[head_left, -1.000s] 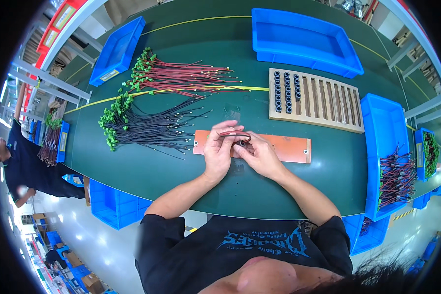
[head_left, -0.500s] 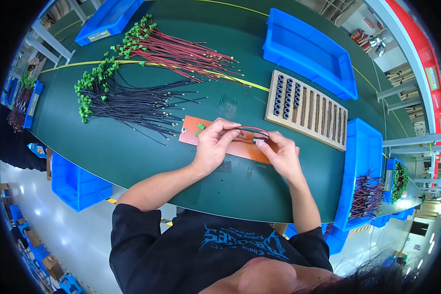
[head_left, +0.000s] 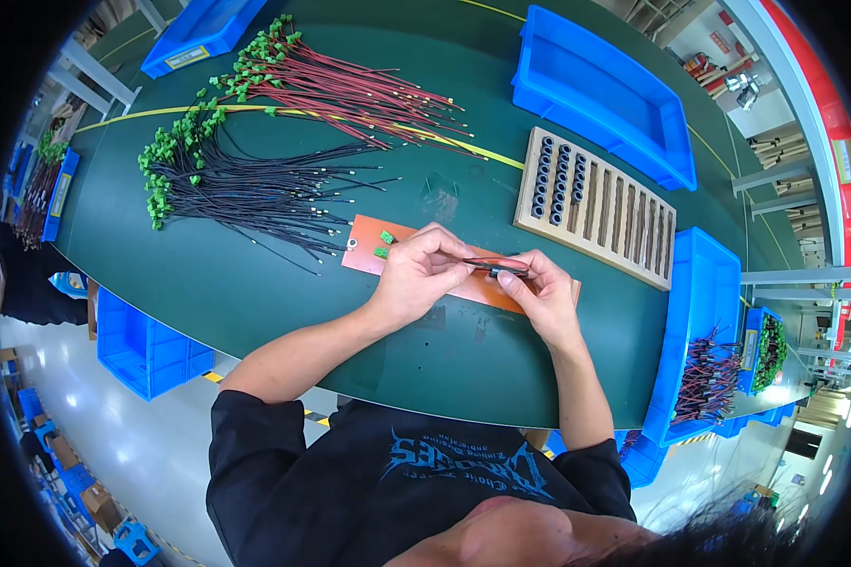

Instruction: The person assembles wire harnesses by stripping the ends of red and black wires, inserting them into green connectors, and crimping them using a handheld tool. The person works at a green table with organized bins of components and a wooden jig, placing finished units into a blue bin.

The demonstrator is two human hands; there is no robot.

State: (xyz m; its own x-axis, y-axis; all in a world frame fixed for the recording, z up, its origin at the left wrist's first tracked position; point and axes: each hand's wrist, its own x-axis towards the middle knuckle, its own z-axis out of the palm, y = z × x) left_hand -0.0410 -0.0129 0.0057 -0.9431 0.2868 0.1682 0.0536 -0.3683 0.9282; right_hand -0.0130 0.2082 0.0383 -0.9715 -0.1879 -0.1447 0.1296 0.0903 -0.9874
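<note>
Over an orange board [head_left: 362,248] my two hands work close together. Between my left hand [head_left: 416,276] and my right hand [head_left: 547,300] runs a pair of red and black wires [head_left: 482,262], pinched by the fingers on both sides. A small black ring core [head_left: 494,271] sits around the wires by my right thumb. Two green connectors [head_left: 387,237] lie at the board's left part, beside my left hand. My fingers hide the wire ends.
Bundles of red wires [head_left: 369,92] and black wires [head_left: 265,189] with green connectors lie at the left. On the right stands a slotted wooden rack [head_left: 624,222] holding several black cores. Blue bins [head_left: 600,132] stand behind it; another blue bin [head_left: 695,274] holds finished-looking wire pairs.
The loop of red and black wire between my hands has flattened and drawn in. Both hands stay over the board in nearly the same place.
</note>
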